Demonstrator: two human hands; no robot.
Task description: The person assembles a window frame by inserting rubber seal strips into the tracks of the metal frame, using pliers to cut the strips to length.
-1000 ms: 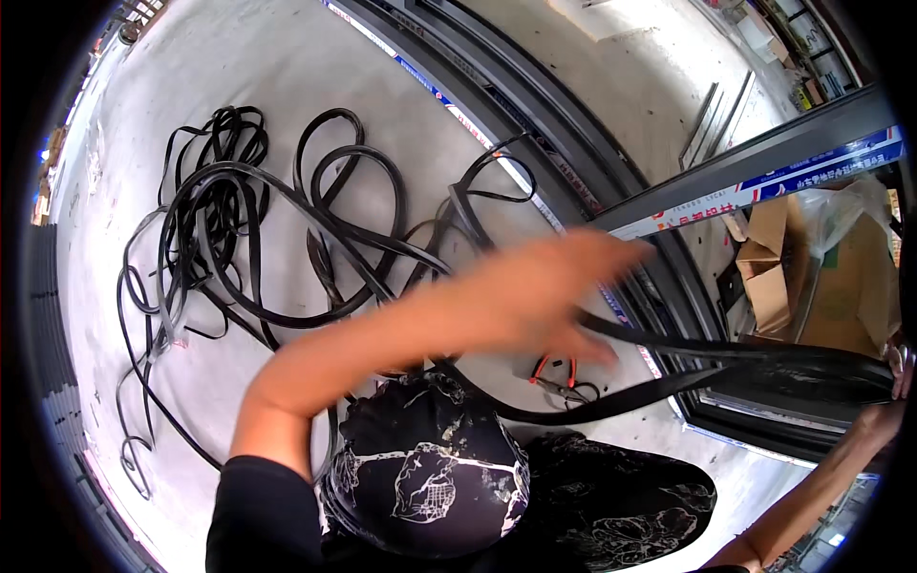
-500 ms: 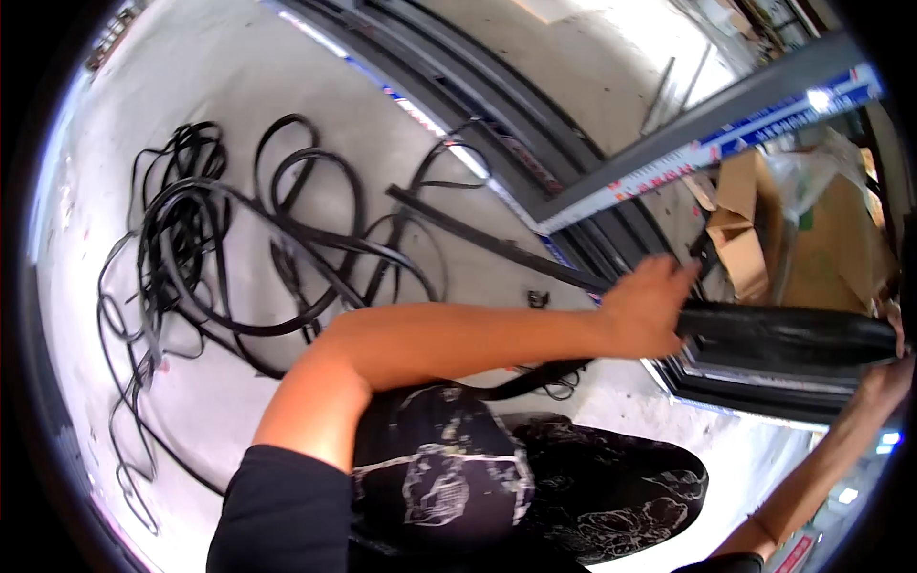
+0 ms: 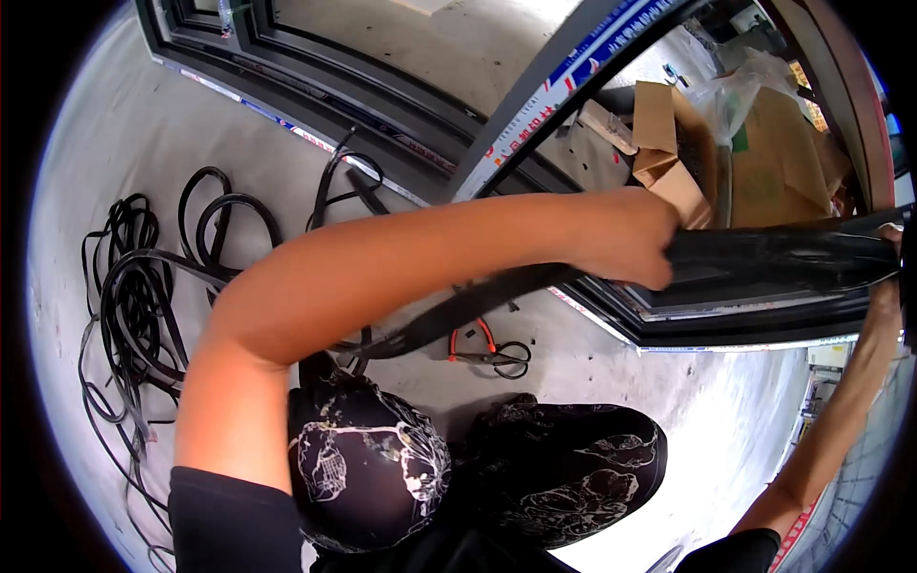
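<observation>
A wide, glossy black strip (image 3: 783,256) stretches between my two hands, lying along one side of a dark grey window frame (image 3: 611,310). My left hand (image 3: 626,234) is closed on the strip, knuckles up; its fingertips are turned out of sight. At the far right edge my right hand (image 3: 892,253) pinches the strip's other end, partly cut off by the picture's rim. Beyond my left hand, the black band (image 3: 449,310) runs back under my left forearm toward the floor.
Tangled black strips (image 3: 134,286) lie on the floor at left. Red-handled pliers (image 3: 473,339) and black-handled scissors (image 3: 511,358) lie before my knees. Inside the frame opening are an open cardboard box (image 3: 659,143) and clear plastic film (image 3: 735,105).
My left hand's fingers, raised and apart before, have closed on the strip. The view has shifted, and the pliers and scissors now show beneath my forearm.
</observation>
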